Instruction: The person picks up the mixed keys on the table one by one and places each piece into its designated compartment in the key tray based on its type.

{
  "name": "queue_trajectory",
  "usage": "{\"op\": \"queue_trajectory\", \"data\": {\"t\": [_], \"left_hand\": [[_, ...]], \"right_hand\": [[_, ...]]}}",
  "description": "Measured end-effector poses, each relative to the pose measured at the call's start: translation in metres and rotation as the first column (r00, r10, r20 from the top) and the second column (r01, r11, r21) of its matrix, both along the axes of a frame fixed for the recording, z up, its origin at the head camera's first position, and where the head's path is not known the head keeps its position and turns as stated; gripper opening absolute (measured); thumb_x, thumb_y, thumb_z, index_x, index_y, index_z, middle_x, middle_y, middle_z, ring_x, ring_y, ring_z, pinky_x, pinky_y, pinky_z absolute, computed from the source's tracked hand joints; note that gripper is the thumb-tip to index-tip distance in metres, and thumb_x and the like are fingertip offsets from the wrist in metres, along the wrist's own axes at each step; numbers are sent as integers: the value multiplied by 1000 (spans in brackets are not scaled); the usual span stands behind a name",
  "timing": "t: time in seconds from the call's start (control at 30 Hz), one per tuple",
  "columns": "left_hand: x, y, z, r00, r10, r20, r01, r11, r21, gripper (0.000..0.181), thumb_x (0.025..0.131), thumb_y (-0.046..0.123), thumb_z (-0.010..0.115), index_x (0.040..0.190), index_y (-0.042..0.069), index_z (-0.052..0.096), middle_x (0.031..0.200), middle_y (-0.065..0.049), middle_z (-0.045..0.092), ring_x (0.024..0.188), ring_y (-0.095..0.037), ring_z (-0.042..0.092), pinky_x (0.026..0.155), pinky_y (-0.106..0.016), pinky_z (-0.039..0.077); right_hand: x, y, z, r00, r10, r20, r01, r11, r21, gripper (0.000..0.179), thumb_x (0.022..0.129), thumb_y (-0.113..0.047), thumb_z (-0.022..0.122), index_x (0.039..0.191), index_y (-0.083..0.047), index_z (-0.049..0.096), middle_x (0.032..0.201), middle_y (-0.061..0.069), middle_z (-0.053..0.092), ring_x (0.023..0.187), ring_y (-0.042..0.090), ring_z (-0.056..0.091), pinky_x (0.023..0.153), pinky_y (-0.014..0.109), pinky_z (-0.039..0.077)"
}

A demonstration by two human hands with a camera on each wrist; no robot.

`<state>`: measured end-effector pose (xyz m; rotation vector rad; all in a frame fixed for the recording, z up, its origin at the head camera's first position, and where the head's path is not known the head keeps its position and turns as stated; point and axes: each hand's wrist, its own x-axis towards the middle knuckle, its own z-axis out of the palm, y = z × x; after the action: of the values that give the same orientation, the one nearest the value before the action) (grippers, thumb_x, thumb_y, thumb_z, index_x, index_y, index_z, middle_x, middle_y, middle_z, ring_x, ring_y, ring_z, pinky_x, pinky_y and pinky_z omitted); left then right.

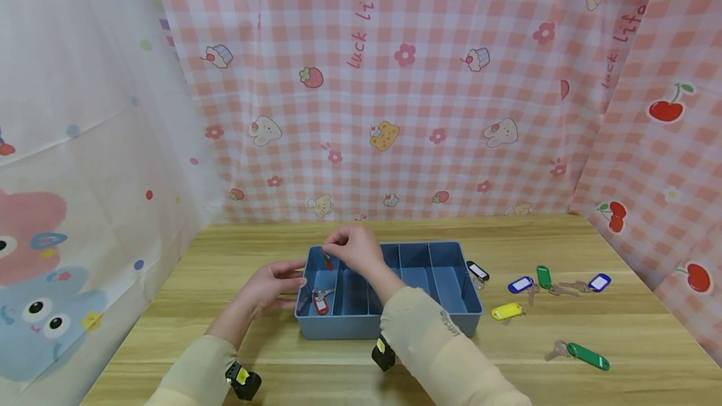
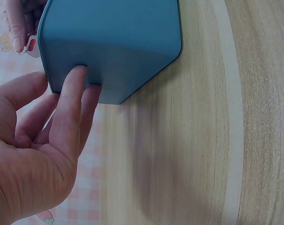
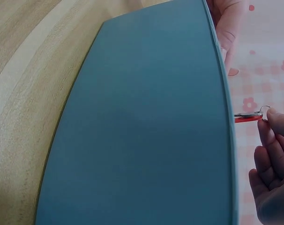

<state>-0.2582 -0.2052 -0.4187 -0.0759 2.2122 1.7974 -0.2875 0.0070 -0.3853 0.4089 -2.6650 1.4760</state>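
Note:
A blue divided box [image 1: 389,327] stands on the wooden table. Over its far left compartment, my right hand [image 1: 359,249] pinches a red key tag [image 1: 329,262] by its ring. The right wrist view shows that tag [image 3: 247,119] hanging with a key beside it, at the box rim. Another red key tag [image 1: 321,306] with keys lies at the near end of the same compartment. My left hand [image 1: 273,286] is at the box's left end; in the left wrist view its extended fingers [image 2: 69,108] touch the outer wall.
Right of the box lie a black key tag [image 1: 478,270], blue tags [image 1: 520,284] [image 1: 600,282], a yellow tag [image 1: 507,311] and green tags [image 1: 544,277] [image 1: 588,356], with keys. A checked cloth [image 1: 451,111] hangs behind the table.

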Motion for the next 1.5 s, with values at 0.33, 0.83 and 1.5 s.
{"op": "queue_trajectory", "data": {"t": [0.33,0.83,1.5], "left_hand": [[-2,1,-1,1000,-4,0,4,1000,12,51,95,4,64,143,-2,49,137,-30,51,100,-25,65,77,-47,59],[0,2,0,1000,7,4,-7,1000,-8,50,95,4,65,143,0,51,135,-28,53,104,-28,64,77,-48,59],[1,3,0,1000,6,5,-6,1000,-16,51,94,5,67,143,0,51,134,-28,53,99,-26,65,75,-47,60]], "right_hand": [[1,-1,0,999,38,-12,-38,999,-16,13,91,-28,75,98,-17,78,91,-8,72,84,10,63,75,29,55],[12,11,5,986,163,-16,-164,977,-139,26,92,-25,73,115,-13,71,103,-3,71,97,14,62,79,32,53],[33,34,13,964,262,-39,-264,939,-221,39,93,-24,72,130,-15,63,119,5,67,116,30,55,96,46,48]]}}
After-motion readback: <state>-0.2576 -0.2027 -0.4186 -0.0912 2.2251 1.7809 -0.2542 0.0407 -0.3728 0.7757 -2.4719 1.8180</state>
